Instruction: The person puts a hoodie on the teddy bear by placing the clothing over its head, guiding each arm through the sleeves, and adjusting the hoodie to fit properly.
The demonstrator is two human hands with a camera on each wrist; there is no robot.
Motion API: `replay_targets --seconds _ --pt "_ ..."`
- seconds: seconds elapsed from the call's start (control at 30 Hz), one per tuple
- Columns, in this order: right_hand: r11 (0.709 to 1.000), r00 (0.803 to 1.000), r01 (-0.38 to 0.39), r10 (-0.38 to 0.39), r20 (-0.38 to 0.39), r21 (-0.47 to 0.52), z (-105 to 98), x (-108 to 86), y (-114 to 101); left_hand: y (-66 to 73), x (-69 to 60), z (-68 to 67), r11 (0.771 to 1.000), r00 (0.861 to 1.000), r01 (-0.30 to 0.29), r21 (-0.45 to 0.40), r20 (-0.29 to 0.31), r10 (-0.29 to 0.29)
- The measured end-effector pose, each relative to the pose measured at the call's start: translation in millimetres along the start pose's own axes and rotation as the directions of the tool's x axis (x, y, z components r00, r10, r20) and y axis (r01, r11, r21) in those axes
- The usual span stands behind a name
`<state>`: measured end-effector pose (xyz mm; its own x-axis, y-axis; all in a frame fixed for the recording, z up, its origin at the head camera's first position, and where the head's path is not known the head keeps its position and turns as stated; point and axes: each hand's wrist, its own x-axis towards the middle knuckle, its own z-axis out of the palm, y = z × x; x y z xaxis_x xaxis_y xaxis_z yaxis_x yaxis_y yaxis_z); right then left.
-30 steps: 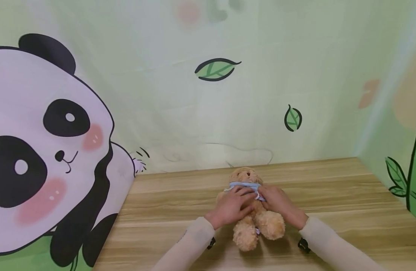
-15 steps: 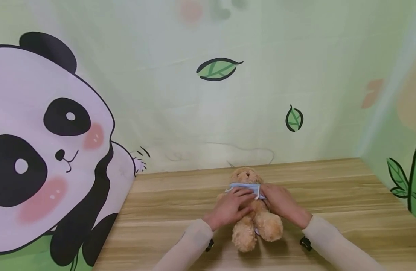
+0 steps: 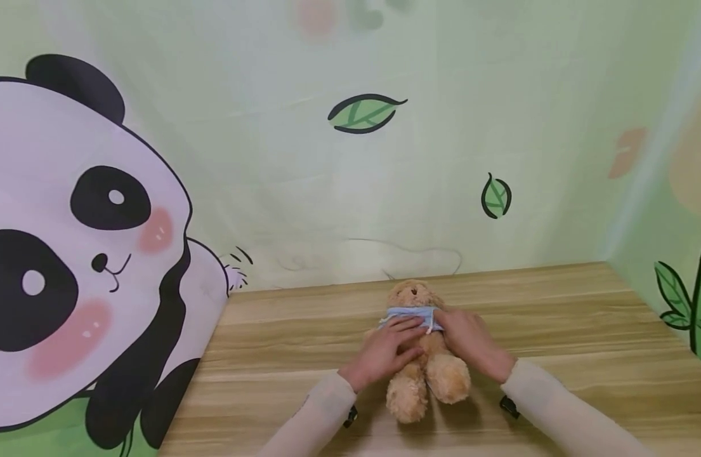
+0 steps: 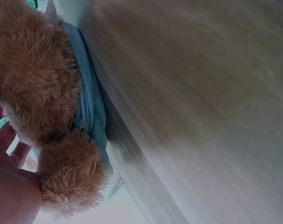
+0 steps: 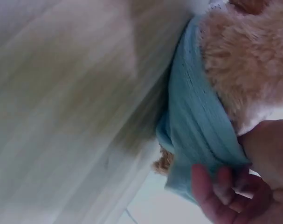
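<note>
As the bear (image 3: 434,346) lies face-up on the table (image 3: 281,346), head at 12 o'clock, the blue cloth (image 3: 412,312) is already round its torso; L hand (image 3: 382,353), fingers extended, rests over it approx. 9, R hand (image 3: 473,340) pinches cloth edge approx. 3; arranging looks part-done, edge unreleased.

Left hand (image 4: 13,191) against furry toy (image 4: 34,79) in blue cloth (image 4: 90,98) — surface (image 4: 188,88) perhaps wooden

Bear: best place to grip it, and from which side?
Probably the legs, from the near side: the bear lies face up, its thick legs jutting nearward; left hand rests across its middle, right hand pinches the blue top.
</note>
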<state>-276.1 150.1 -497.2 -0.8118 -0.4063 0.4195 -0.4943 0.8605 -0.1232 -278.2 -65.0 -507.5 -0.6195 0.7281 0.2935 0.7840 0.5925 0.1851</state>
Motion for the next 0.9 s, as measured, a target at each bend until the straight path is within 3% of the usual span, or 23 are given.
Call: replay_targets --seconds 0.2,0.47,0.67,0.9 --pt "0.999 1.000 -0.030 0.030 0.002 -0.028 -4.4 0.7 -1.7 1.1 0.4 -2.7 1.000 1.000 0.001 0.013 -0.011 -0.001" --pt "0.998 0.994 -0.066 0.064 0.084 0.019 -0.9 2.0 3.4 6.7 2.8 -5.2 1.000 1.000 0.008 0.011 0.009 -0.008" --pt "0.980 0.993 -0.007 -0.016 0.115 0.197 -10.1 -4.5 17.4 6.9 7.1 -5.9 0.999 1.000 0.002 0.046 0.007 -0.003" --pt "0.901 0.987 0.001 -0.070 0.142 0.433 -23.1 -15.2 29.8 11.8 21.1 -13.9 0.989 0.994 0.072 0.131 0.072 -0.082"
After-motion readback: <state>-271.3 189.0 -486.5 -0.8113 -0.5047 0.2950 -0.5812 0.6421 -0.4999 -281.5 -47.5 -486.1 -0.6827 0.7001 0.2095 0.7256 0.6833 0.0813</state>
